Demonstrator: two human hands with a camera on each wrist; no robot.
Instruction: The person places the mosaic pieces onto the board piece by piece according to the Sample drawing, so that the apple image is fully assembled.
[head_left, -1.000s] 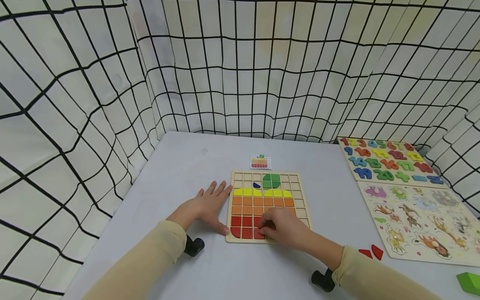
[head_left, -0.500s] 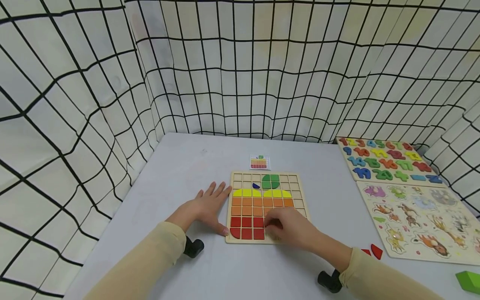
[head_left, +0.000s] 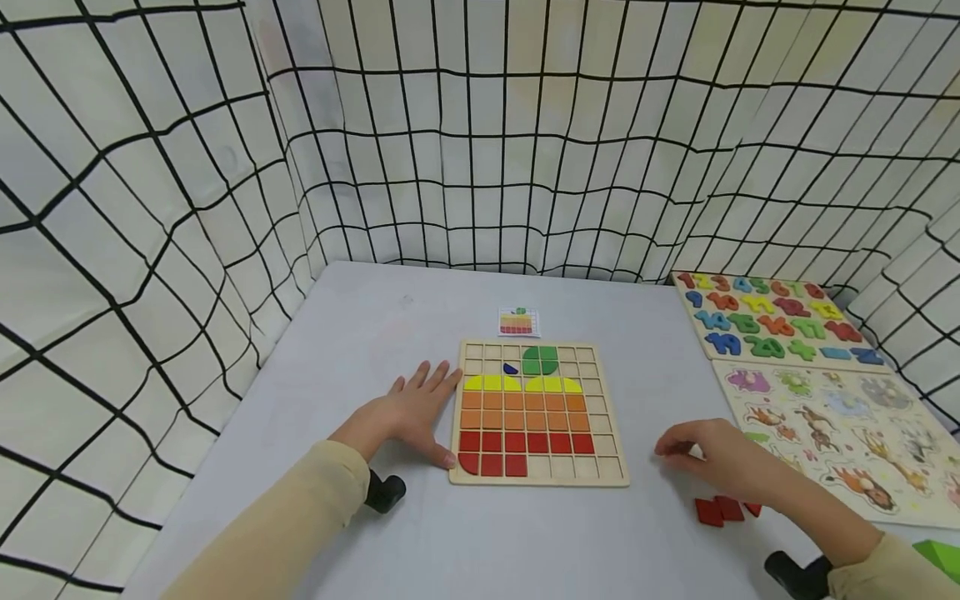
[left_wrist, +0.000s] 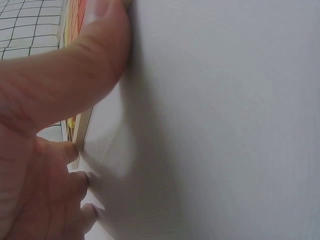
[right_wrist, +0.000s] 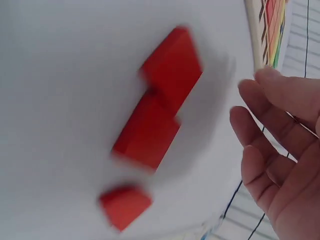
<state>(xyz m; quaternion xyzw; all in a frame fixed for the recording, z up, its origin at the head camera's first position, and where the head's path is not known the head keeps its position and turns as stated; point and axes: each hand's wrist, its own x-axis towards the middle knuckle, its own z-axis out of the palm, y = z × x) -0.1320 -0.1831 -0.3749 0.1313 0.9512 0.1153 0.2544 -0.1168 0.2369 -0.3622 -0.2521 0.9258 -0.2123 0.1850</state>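
My left hand (head_left: 401, 417) lies with fingers spread at the left edge of a wooden grid board (head_left: 577, 469), thumb and fingertips right at its rim. Coloured tiles fill part of the grid: two red rows (head_left: 495, 442), orange rows (head_left: 525, 411), yellow pieces (head_left: 553, 385), a green shape (head_left: 540, 361) and a small blue piece (head_left: 510, 368). The lower red row covers only its left half. My right hand (head_left: 712, 454) hovers right of the board, fingers loosely bent, nothing between them. Below it, two red square tiles (right_wrist: 175, 70) and a smaller red piece (right_wrist: 125, 206) lie on the table.
A small picture card (head_left: 519, 322) lies behind the board. On the right are a number puzzle (head_left: 772, 321) and an animal puzzle board (head_left: 847, 433). A green block (head_left: 937, 557) sits at the right edge. Black netting (head_left: 487, 167) surrounds the white table (head_left: 375, 317).
My right hand has left the board and moved right, over the loose red pieces. The right part of the upper red row now shows. My left hand has stayed in place.
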